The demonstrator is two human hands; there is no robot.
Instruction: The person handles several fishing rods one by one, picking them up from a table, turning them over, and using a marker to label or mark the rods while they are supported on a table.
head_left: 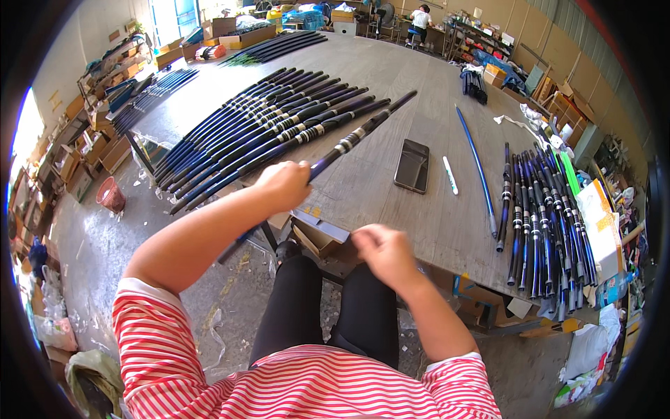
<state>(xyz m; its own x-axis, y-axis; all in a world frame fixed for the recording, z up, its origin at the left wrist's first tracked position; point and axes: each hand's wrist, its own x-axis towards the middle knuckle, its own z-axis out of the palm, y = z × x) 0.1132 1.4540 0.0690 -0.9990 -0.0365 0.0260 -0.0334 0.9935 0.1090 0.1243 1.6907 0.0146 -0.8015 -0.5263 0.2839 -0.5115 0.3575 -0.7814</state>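
My left hand [285, 186] is closed round a dark fishing rod section [349, 142], which slants up and away to the right over the table with silver and black fittings along it. My right hand [387, 257] hovers at the table's front edge, its fingers curled and smeared by motion. Just left of those fingers is the blue-grey edge of an open cardboard box [319, 225] below the tabletop. Beyond my left hand, several similar rod sections [279, 122] lie side by side. A black phone [412, 166] and a white marker pen [450, 175] rest right of the held rod.
A thin blue rod [476, 171] lies right of the pen, beside a pile of rod sections [548, 223]. More rods [279, 47] lie at the table's far end. A red bucket [110, 194] stands on the floor at left. Another person [420, 19] sits far back.
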